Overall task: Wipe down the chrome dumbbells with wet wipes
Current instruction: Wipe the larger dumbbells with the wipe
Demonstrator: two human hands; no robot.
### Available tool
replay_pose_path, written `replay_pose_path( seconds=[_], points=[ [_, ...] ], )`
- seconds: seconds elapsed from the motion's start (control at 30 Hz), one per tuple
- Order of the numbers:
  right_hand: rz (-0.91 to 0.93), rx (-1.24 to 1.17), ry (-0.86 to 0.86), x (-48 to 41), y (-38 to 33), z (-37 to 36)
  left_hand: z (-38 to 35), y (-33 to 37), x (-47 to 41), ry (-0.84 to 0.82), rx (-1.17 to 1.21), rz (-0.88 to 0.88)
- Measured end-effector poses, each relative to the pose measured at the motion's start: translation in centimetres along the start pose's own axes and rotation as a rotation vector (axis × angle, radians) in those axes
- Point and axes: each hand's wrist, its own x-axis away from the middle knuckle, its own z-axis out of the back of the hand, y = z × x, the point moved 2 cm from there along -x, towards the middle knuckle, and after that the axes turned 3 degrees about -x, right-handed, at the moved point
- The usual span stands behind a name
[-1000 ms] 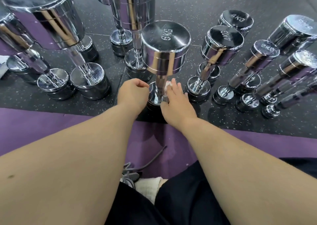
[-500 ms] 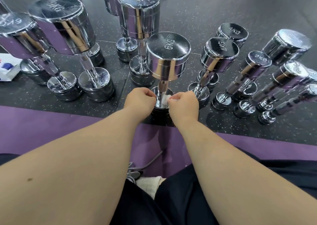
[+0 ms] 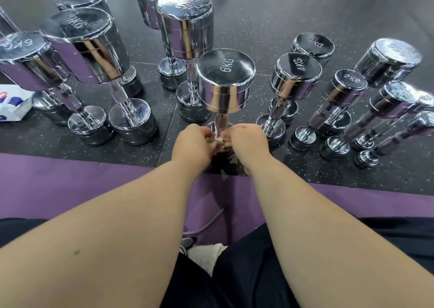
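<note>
Both hands are down at the foot of the handle of the 6KG dumbbell (image 3: pixel 225 82). My left hand (image 3: pixel 193 144) and my right hand (image 3: pixel 247 143) have their fingers curled inward, knuckles up. Between their fingertips they pinch a wet wipe (image 3: pixel 218 140) against the chrome shaft, and only 1 small white scrap of it shows. How the wipe lies around the shaft I cannot tell, since my fingers hide it. That dumbbell stands upright on end, its top head facing me with the marking legible and its bottom head mostly covered by my hands.

1 container shows: a white packet (image 3: pixel 14 103) with blue and red print. It lies on the black floor (image 3: pixel 270 14) at the far left edge of view, just beside a dumbbell's lower head. What it holds I cannot see from here.

The 6KG dumbbell sits on the black floor just beyond the straight front edge of the purple mat (image 3: pixel 70 185), which runs across under my wrists. On my right, the lower head of a 4KG dumbbell (image 3: pixel 296 77) stands just beside my right hand, with more small dumbbells crowded beyond it. On my left, a strip of bare floor with a tile seam lies between my left hand and the nearest big dumbbell (image 3: pixel 94 56). Directly behind, a taller dumbbell (image 3: pixel 187 25) stands near. Bare floor spreads across the far upper right.
</note>
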Motion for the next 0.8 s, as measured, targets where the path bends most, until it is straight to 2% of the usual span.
replay_pose_path(
  seconds=[0.13, 0.23, 0.33, 0.47, 0.57, 0.67, 0.8],
  points=[
    [-0.075, -0.065, 0.234, -0.8, 0.9, 2.3, 0.3, -0.3, -1.0, 0.081, -0.035, -0.036],
    [-0.128, -0.087, 0.273, -1.3, 1.9, 2.0, 0.2, 0.7, -2.1, 0.075, 0.007, -0.073],
    [-0.118, -0.052, 0.260, -1.9, 2.3, 1.3, -0.3, 1.0, -2.5, 0.022, 0.056, -0.109],
    [-0.108, -0.044, 0.250, -2.7, 2.7, 1.3, -0.3, -1.5, -1.0, -0.018, -0.080, -0.096],
    [-0.114, -0.040, 0.204, -2.3, 2.9, 1.1, -0.9, -1.0, 0.1, 0.017, -0.112, -0.068],
    [-0.070, -0.098, 0.138, -1.8, 2.6, 0.7, -1.6, -0.3, -1.0, 0.045, -0.062, -0.014],
    [0.021, -0.211, -0.001, -1.9, 1.3, -0.2, -2.0, -0.7, -3.7, 0.000, 0.069, 0.060]
  ],
)
